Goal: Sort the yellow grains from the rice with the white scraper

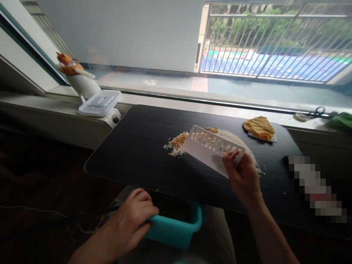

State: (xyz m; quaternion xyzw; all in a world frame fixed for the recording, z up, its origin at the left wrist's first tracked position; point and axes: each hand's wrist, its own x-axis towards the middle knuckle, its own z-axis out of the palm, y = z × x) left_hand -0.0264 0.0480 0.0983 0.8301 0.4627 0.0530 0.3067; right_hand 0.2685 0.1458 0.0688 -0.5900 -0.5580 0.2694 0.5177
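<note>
My right hand (246, 179) pinches one end of a flat white plastic piece with a row of slots (206, 156), tilted over the dark table. Beneath and behind it lies a heap of white grains (231, 136) that look like rice. A smaller cluster of round yellow beans (180, 140) with white grains sits at the plastic piece's left end, and more yellow ones show behind its slots. Below the table's front edge, my left hand (137, 212) is closed on the rim of a teal plastic basin (173, 231). The basin's inside is dark, so its contents cannot be made out.
The black tabletop (123, 146) stands against a window sill. A folded tan cloth (260, 128) lies at its back right, near scissors (317, 112) on the sill. A clear plastic lid (100, 102) and a white container with an orange top (79, 79) stand at left.
</note>
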